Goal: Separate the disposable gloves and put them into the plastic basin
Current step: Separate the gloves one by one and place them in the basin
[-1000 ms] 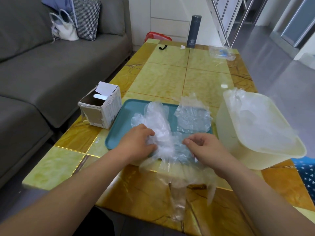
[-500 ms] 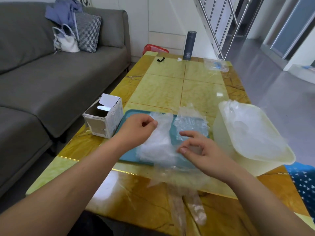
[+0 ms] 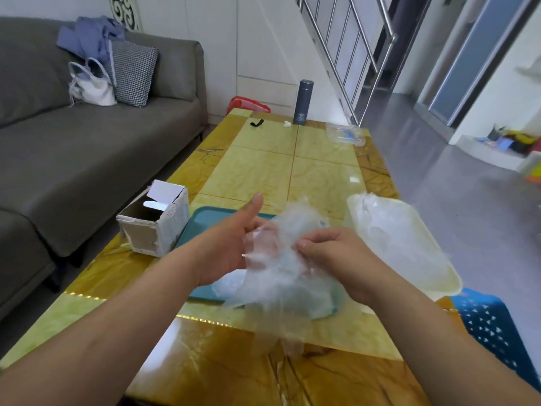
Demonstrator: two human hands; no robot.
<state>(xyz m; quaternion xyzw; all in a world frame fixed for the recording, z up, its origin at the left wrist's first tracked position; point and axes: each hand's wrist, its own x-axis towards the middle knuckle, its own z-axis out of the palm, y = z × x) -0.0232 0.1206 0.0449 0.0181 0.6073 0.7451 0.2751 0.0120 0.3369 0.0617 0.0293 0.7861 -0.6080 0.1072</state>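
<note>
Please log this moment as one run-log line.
stage: separating | left hand: holding clear plastic disposable gloves | right hand: pinching same clump | over teal tray | cream plastic basin: holds gloves

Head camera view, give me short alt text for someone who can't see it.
Two bare hands, left hand and right hand, hold a bunch of clear disposable gloves above a teal tray on a yellow table. A white plastic basin stands to the right, an open cardboard box to the left.
</note>
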